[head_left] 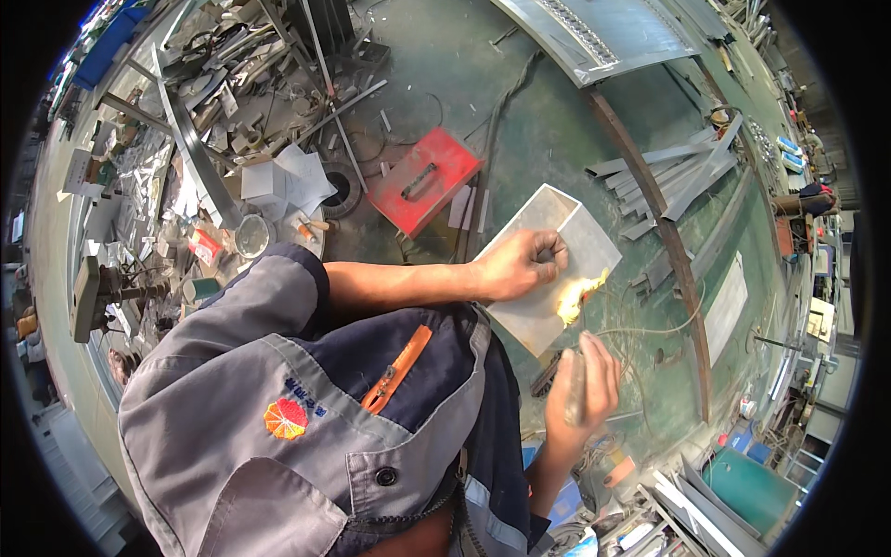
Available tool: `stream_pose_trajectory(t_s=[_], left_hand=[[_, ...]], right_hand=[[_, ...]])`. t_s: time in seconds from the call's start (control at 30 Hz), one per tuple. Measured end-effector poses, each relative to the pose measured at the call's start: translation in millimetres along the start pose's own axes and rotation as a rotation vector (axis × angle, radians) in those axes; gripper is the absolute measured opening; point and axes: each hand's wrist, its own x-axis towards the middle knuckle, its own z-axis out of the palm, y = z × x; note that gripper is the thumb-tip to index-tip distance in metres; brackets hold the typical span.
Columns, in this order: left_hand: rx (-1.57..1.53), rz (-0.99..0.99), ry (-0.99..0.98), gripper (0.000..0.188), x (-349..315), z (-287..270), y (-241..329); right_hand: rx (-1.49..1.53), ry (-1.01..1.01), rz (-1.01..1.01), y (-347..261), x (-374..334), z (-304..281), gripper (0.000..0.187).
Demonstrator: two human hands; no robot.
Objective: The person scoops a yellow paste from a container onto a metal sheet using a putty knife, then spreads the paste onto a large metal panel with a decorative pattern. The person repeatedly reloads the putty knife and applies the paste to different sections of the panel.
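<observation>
Head — left hand [518, 266] at box [594, 251] edge

There on your grey jacket [209, 399] sits a round red-and-yellow emblem [286, 420], blue lettering [305, 396] running just beside it!

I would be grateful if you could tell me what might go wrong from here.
The bare left hand is near the bright yellow glow at the grey box, so it might get burned if that is hot. The bare right hand, gripping a tool, is also close and could suffer likewise. The thin cable nearby might snag.
</observation>
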Motion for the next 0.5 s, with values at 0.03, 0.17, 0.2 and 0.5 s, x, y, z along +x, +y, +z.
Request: stream_pose_trajectory(t_s=[0.03,0.17,0.2,0.5], left_hand=[[0.034,0.018,0.017,0.012,-0.1,0.3,-1.0],[0.194,0.060,0.090,0.013,-0.6,1.4,1.2],[0.211,0.063,0.094,0.013,-0.5,0.5,2.5],[0.228,0.057,0.090,0.014,1.3,-3.6,-2.0]], right_hand=[[-0.008,-0.033,-0.017,-1.7,2.7,3.1,0.023],[-0.011,-0.078,-0.031,5.9,8.5,-6.4,0.022],[-0.013,-0.072,-0.021,5.9,10.4,-9.2,0.022],[-0.060,-0.028,-0.017,9.7,26.5,-8.7,0.024]])
